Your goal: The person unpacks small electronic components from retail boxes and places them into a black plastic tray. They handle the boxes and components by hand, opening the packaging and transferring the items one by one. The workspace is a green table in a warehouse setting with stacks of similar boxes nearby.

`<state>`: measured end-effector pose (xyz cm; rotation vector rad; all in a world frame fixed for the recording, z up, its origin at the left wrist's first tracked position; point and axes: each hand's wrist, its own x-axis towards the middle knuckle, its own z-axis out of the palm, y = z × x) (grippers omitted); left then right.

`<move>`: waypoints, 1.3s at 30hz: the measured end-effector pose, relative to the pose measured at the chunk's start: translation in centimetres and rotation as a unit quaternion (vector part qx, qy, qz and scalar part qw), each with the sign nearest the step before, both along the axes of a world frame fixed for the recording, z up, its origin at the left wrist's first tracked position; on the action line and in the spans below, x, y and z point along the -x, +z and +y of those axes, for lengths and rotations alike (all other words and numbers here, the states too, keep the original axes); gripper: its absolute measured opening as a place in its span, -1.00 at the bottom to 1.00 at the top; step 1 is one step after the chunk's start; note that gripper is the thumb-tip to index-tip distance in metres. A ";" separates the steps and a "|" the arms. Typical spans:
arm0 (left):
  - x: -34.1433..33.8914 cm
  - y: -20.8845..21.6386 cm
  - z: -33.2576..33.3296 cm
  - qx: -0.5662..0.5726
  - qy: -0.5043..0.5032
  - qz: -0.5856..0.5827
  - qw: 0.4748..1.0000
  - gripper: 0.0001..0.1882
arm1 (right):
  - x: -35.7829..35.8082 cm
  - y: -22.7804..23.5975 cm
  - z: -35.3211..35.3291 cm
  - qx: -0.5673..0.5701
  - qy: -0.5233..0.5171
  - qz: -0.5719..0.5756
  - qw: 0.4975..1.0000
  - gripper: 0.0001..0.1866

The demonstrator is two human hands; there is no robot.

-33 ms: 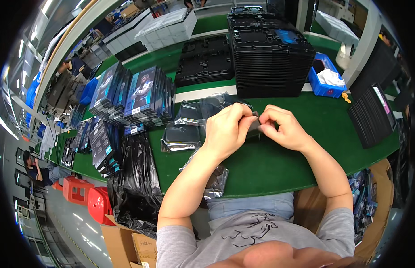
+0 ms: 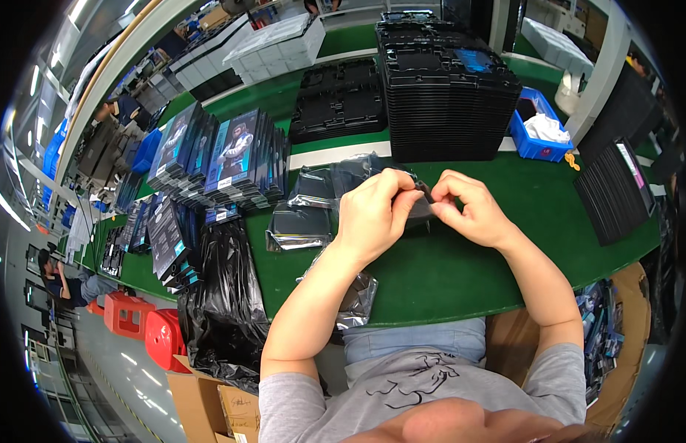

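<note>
While a seated person (image 2: pixel 66 284) works at the far left edge of the frame, two red stools (image 2: pixel 143 325) stand on the floor just right of them, at the lower left. Next comes a crumpled black plastic bag (image 2: pixel 225 295) hanging off the near left corner of the green tabletop (image 2: pixel 461 273). Above it, toward the upper left, upright rows of blue-and-black printed boxes (image 2: pixel 225 159) lean against each other. Right of the boxes, near the middle of the frame, several grey shiny pouches (image 2: pixel 306 214) lie flat on the tabletop, and one more pouch (image 2: pixel 358 299) lies by the near edge under the left forearm.

At the centre the left hand (image 2: pixel 372 214) is curled closed, thumb and fingers pinching the left side of a small dark part (image 2: pixel 423 203), held just above the tabletop. What the part is cannot be told, as the fingers hide most of it. The right hand (image 2: pixel 468 210) meets it from the other side, its fingertips pinched shut on the part's right end, so both hands touch the same piece.

Behind the hands, at the upper middle, a tall stack of black trays (image 2: pixel 446 96) stands, with lower black trays (image 2: pixel 339 103) to its left. Further right a blue bin (image 2: pixel 539 133) holds white cloth, and at the right edge a slanted stack of flat black trays (image 2: pixel 616 192) rests on the tabletop.
</note>
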<state>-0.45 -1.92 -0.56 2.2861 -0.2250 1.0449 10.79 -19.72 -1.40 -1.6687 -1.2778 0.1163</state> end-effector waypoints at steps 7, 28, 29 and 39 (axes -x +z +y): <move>-0.2 -0.1 0.6 0.039 0.042 -0.026 0.998 -0.82 | -2.0 1.3 -1.3 -0.150 -0.034 0.106 0.982 -0.91; 0.1 0.6 0.5 0.008 0.057 -0.018 0.998 -0.86 | -14.9 17.6 6.5 0.006 -0.362 -0.377 0.853 -0.74; 0.2 0.6 0.5 0.005 0.057 -0.020 0.998 -0.86 | -14.9 17.7 7.9 0.025 -0.369 -0.420 0.829 -0.75; 0.2 0.4 0.6 -0.009 0.051 -0.039 0.998 -0.85 | -14.9 19.1 16.9 0.362 -0.362 -0.343 0.787 -0.63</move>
